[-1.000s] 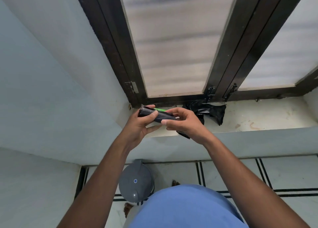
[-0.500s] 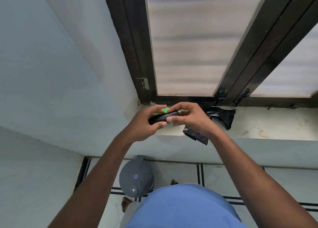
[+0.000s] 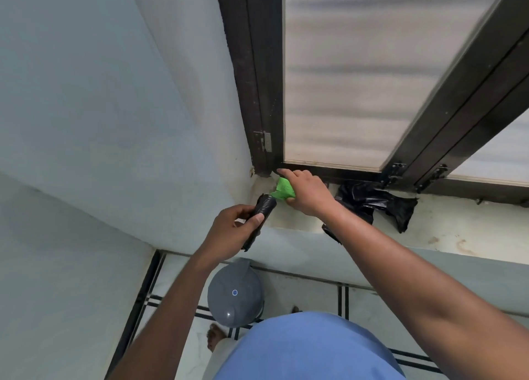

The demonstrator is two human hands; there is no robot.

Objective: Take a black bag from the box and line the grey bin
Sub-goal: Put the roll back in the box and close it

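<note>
black bag in left hand

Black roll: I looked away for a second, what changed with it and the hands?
The hands parted: the left hand now grips the black roll alone, lower left; the right hand drew the green piece off toward the window corner. Loose black bag on the sill and grey bin stayed.

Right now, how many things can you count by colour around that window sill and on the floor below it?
Black: 2, the rolled bag gripped in the left hand and the loose plastic lying on the sill.
Green: 1, the wrapper held by the right hand.
Grey: 1, the lidded bin on the floor.
Total: 4.
</note>
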